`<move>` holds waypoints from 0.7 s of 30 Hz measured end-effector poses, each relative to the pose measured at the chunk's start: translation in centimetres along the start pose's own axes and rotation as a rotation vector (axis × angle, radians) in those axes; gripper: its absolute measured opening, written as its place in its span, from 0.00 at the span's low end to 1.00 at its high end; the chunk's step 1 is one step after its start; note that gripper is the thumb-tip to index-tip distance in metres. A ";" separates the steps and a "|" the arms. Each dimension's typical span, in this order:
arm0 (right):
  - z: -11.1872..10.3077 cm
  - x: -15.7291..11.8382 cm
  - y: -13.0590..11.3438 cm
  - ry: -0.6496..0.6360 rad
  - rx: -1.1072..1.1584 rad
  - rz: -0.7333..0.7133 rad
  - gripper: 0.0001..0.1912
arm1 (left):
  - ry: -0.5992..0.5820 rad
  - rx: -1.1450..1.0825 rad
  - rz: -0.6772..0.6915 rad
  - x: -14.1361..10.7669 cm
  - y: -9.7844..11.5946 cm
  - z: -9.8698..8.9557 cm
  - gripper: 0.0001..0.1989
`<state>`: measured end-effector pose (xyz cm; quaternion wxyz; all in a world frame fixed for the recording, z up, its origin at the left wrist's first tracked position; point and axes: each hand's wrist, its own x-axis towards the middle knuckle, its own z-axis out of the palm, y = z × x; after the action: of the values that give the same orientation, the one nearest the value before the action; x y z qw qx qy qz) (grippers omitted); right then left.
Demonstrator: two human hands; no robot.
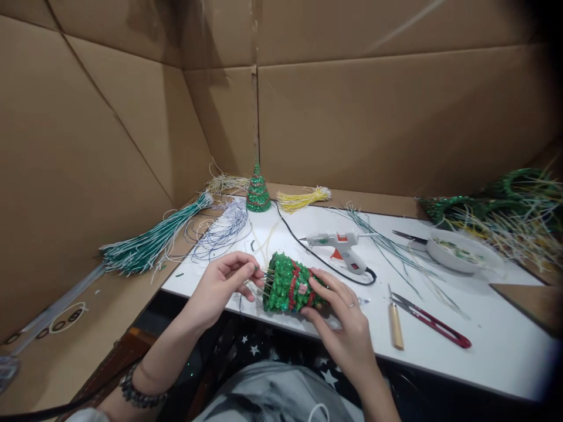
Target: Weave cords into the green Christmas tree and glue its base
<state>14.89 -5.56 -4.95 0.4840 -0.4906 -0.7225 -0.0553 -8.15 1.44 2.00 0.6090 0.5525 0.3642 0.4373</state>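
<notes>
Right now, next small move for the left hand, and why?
Probably gather the wires with the left hand: it is right beside them where they poke from the end of the green tree, and the right hand holds the tree.

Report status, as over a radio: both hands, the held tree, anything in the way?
Right hand gripping green tree, tipped sideways. Left hand at wires by its base, grip unclear. Glue gun beyond, clear of both hands.

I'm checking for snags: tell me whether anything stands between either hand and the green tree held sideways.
Nothing visible for the right hand: it touches the green tree directly. Between the left hand and the tree, only thin wires show, poking out of its near end.
</notes>
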 end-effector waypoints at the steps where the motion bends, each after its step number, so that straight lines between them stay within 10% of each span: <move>1: 0.0 0.0 0.0 -0.003 -0.005 -0.008 0.23 | -0.010 -0.026 -0.001 -0.1 0.1 0.1 0.11; 6: 0.2 -0.1 0.0 -0.009 -0.025 -0.037 0.23 | 0.006 0.044 0.036 0.7 0.3 -0.4 0.09; 13: 0.4 0.0 0.0 -0.006 -0.034 -0.051 0.23 | 0.472 0.903 0.324 2.8 -0.6 -4.1 0.07; 21: 0.5 0.0 0.1 0.005 -0.049 -0.065 0.23 | 0.580 1.040 0.335 3.1 -1.6 -7.7 0.13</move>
<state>14.66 -5.24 -5.24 0.4716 -0.4784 -0.7353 -0.0898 -13.97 7.03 -0.38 0.0591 0.6854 0.5888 0.4244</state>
